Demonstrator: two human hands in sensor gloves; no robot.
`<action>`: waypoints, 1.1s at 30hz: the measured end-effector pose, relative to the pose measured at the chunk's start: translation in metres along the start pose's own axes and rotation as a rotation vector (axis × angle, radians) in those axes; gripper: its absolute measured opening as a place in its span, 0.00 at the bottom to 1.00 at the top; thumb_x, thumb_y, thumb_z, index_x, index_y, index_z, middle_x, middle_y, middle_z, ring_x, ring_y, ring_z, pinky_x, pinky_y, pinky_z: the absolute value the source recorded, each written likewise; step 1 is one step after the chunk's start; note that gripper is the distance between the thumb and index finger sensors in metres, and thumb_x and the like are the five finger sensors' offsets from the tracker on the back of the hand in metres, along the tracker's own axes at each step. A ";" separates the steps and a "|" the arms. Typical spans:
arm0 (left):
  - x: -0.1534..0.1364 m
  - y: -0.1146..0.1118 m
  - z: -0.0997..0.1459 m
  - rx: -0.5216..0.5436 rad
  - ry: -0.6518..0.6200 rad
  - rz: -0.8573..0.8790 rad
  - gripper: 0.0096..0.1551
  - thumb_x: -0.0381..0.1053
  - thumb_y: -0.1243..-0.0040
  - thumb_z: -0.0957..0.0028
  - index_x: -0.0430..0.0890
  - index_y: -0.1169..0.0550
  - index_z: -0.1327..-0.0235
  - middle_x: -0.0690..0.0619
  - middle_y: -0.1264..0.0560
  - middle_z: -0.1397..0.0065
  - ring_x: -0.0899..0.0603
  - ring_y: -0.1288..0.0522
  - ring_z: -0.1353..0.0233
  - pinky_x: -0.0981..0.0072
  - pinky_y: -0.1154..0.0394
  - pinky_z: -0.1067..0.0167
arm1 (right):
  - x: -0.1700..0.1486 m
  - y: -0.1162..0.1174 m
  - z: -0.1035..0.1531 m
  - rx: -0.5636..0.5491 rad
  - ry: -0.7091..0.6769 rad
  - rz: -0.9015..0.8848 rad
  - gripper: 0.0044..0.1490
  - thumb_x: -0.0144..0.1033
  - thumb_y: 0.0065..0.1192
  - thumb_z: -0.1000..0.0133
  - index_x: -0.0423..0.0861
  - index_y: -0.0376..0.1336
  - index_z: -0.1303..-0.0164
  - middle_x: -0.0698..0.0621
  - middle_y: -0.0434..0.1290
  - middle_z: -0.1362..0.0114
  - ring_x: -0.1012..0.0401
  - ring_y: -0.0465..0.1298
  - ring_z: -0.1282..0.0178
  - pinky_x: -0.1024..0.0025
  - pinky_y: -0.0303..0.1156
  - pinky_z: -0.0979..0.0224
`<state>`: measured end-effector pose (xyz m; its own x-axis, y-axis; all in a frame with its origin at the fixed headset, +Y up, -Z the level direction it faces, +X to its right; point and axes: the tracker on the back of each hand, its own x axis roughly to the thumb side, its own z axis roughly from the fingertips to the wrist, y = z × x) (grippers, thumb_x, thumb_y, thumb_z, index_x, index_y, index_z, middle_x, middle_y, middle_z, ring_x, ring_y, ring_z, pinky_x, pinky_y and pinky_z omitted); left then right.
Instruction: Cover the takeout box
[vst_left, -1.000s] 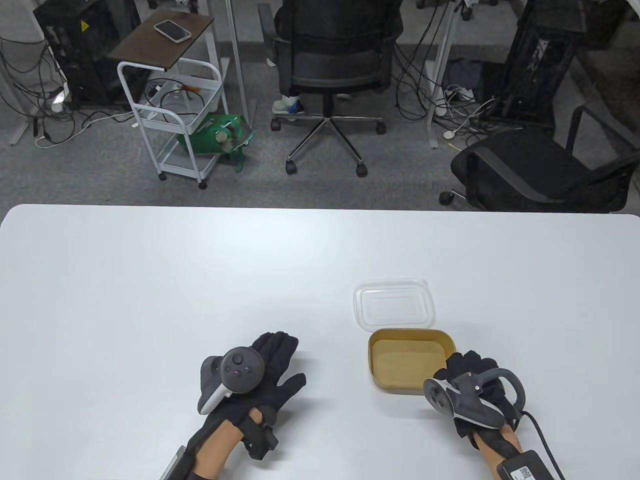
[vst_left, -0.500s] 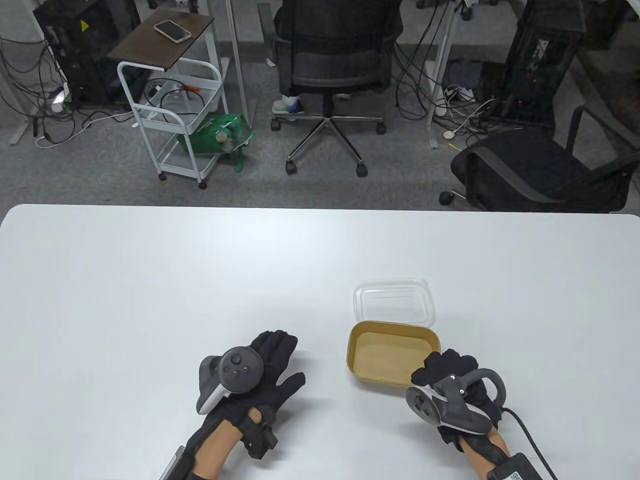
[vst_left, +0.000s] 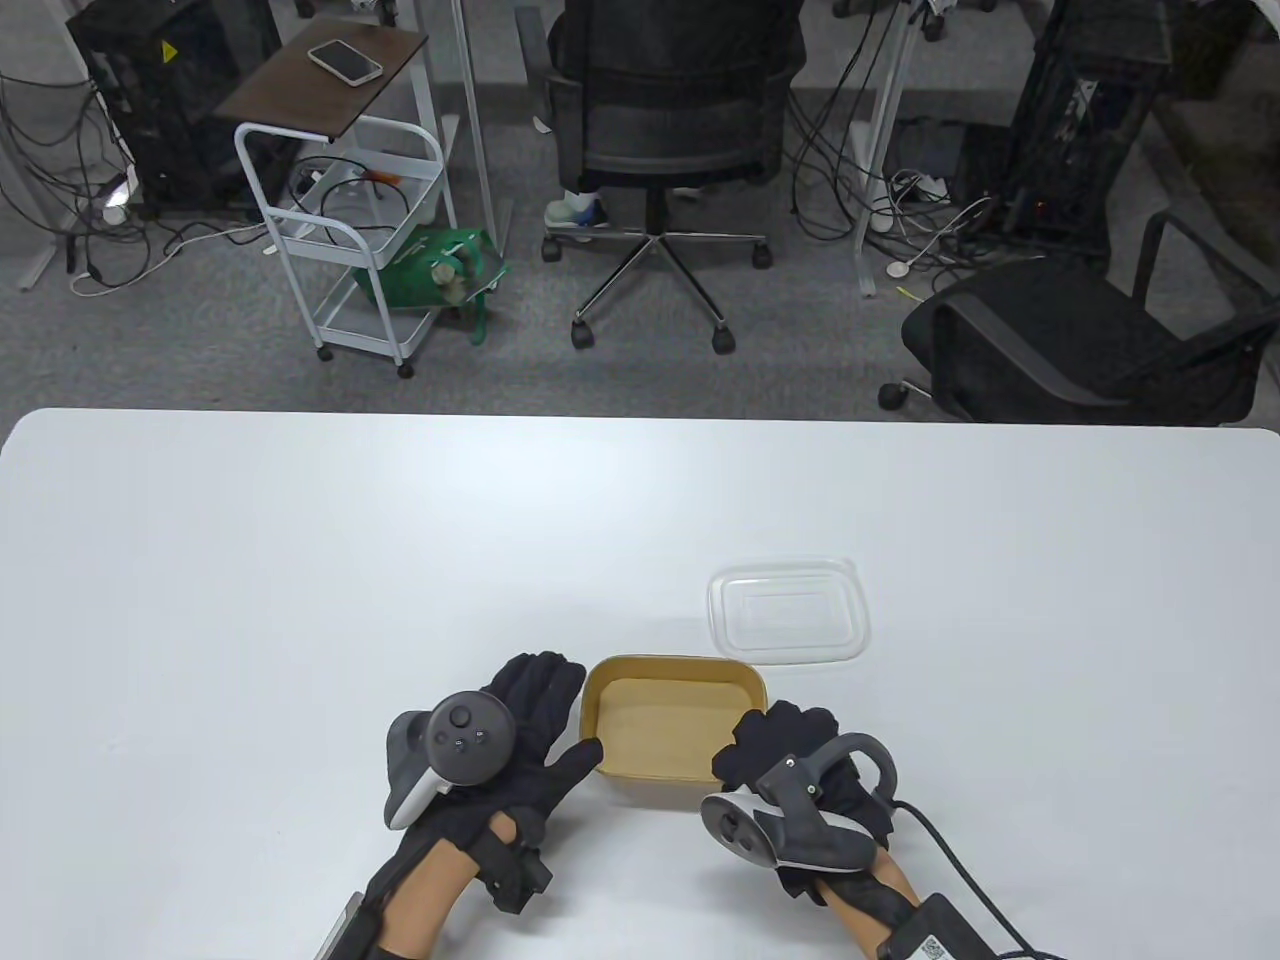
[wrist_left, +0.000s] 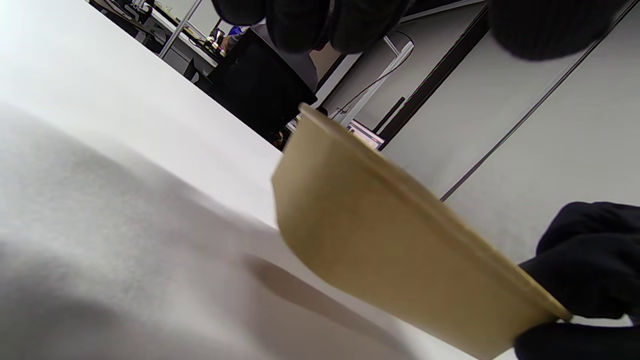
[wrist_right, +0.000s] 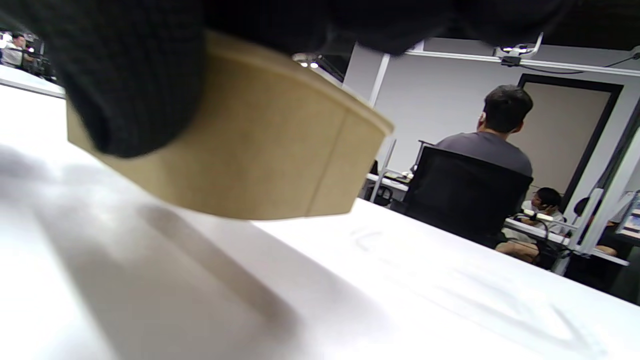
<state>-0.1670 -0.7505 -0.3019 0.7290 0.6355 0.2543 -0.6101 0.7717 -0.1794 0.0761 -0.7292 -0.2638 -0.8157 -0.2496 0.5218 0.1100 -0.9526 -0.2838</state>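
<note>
Low at the frame's centre, the open box (vst_left: 672, 722) sits on the table (vst_left: 300, 560), the right hand (vst_left: 800, 775) gripping its near-right corner, the left hand (vst_left: 515, 745) open-fingered just beside it, the lid (vst_left: 788, 611) just beyond.

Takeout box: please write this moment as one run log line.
takeout box: uncovered | right hand: grips near corner | left hand: beside box | lid: on table

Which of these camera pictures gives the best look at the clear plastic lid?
The table view: the clear rectangular plastic lid lies whole and unobstructed on the white table, beyond the brown paper takeout box. Neither wrist view clearly shows the lid; the box fills both.
</note>
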 end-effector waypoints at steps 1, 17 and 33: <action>0.000 0.000 0.000 -0.001 0.000 -0.002 0.50 0.73 0.51 0.61 0.53 0.43 0.24 0.48 0.49 0.15 0.34 0.54 0.13 0.25 0.53 0.25 | 0.003 0.001 -0.002 0.001 -0.005 -0.001 0.23 0.48 0.77 0.61 0.56 0.76 0.57 0.58 0.73 0.60 0.53 0.72 0.59 0.46 0.67 0.45; 0.000 -0.004 0.000 -0.022 0.011 -0.026 0.50 0.73 0.51 0.61 0.53 0.43 0.24 0.48 0.49 0.15 0.34 0.54 0.13 0.25 0.54 0.25 | 0.025 0.029 -0.007 0.041 -0.034 -0.032 0.23 0.48 0.77 0.61 0.55 0.76 0.57 0.58 0.73 0.60 0.53 0.72 0.59 0.46 0.67 0.45; 0.004 -0.007 -0.001 -0.037 -0.008 -0.018 0.50 0.73 0.51 0.61 0.53 0.43 0.24 0.48 0.49 0.15 0.34 0.54 0.13 0.25 0.54 0.25 | 0.004 0.008 -0.003 -0.026 0.024 -0.216 0.34 0.57 0.71 0.60 0.56 0.71 0.43 0.57 0.72 0.51 0.52 0.71 0.53 0.46 0.65 0.41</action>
<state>-0.1597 -0.7532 -0.3008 0.7375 0.6211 0.2653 -0.5846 0.7837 -0.2098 0.0718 -0.7370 -0.2666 -0.8318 -0.0355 0.5539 -0.0837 -0.9785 -0.1883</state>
